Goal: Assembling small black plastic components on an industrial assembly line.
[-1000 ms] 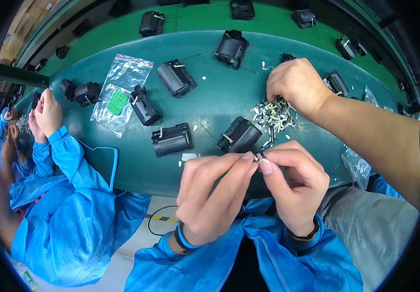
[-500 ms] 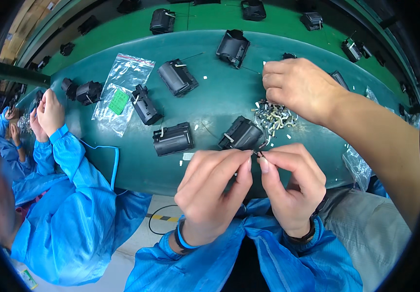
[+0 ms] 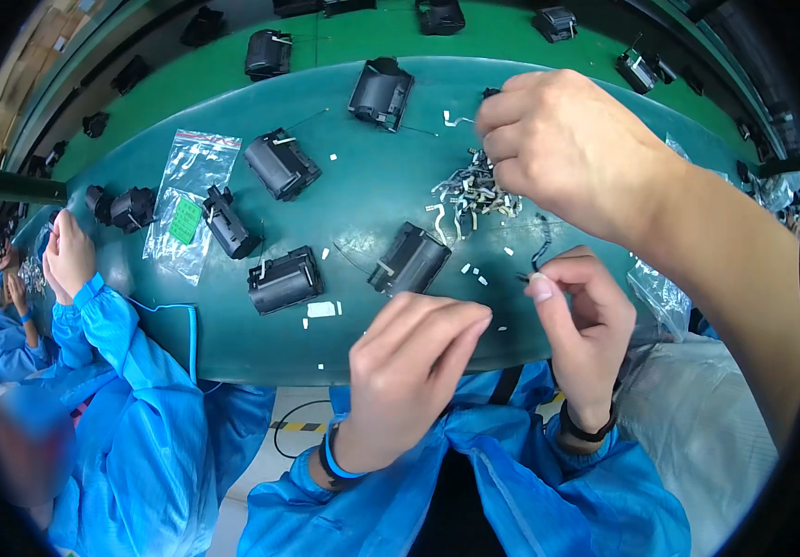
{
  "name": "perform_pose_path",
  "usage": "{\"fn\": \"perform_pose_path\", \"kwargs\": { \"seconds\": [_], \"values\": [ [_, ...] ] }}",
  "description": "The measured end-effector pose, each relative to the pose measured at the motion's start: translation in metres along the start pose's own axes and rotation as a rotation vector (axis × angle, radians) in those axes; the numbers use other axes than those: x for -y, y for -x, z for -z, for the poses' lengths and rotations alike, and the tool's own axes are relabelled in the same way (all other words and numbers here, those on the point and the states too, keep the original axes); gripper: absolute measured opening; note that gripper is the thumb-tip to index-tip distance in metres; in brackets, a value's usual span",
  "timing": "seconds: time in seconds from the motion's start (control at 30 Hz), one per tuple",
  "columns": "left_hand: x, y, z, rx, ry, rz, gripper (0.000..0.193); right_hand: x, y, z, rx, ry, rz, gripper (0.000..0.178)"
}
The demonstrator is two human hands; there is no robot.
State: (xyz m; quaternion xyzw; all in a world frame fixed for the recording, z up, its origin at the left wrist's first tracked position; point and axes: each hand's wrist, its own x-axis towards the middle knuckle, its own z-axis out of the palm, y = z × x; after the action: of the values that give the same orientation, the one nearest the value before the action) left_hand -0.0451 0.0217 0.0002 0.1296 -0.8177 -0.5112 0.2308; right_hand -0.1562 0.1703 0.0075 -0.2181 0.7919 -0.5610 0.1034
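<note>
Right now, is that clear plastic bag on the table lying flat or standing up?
Lying flat. The clear bag is spread on the green table, a green label showing through it, and a black part lies at its right edge.

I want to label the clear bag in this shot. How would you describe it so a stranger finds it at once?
Start at the dark teal table and go to its left part. The clear plastic bag lies flat there between black housings. It alone is see-through, with a green card inside and a red strip along its top.
</note>
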Motion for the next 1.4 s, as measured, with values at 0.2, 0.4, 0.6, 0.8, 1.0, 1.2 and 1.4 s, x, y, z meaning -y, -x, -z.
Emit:
{"fn": "perform_pose_path", "kwargs": {
  "seconds": [0.2, 0.4, 0.6, 0.8, 1.0, 1.2, 1.4],
  "values": [
    [-0.009, -0.006, 0.004, -0.097, 0.027, 0.081, 0.024, 0.006, 0.003, -0.009, 0.237, -0.432, -0.267, 0.007],
    [0.001, -0.001, 0.011, -0.056, 0.0, -0.075, 0.024, 0.01, 0.004, -0.012, 0.356, -0.506, -0.313, 0.006],
    [0.001, 0.004, 0.018, -0.107, 0.042, -0.021, 0.02, 0.007, 0.009, -0.013, 0.178, -0.183, 0.13, 0.014],
    [0.003, 0.011, 0.02, -0.06, 0.121, 0.009, 0.021, 0.006, 0.006, -0.014, 0.236, 0.115, 0.474, 0.024],
    [0.006, 0.013, 0.019, -0.07, 0.03, -0.044, 0.03, 0.002, 0.005, -0.014, 0.213, 0.106, 0.375, 0.019],
    [0.013, 0.016, 0.019, -0.101, 0.08, 0.124, 0.044, -0.01, 0.002, -0.013, 0.193, 0.038, 0.291, 0.02],
    [0.011, 0.017, 0.024, -0.044, 0.334, 0.216, 0.033, 0.007, -0.006, -0.024, 0.207, 0.136, 0.448, 0.029]
  ]
}}
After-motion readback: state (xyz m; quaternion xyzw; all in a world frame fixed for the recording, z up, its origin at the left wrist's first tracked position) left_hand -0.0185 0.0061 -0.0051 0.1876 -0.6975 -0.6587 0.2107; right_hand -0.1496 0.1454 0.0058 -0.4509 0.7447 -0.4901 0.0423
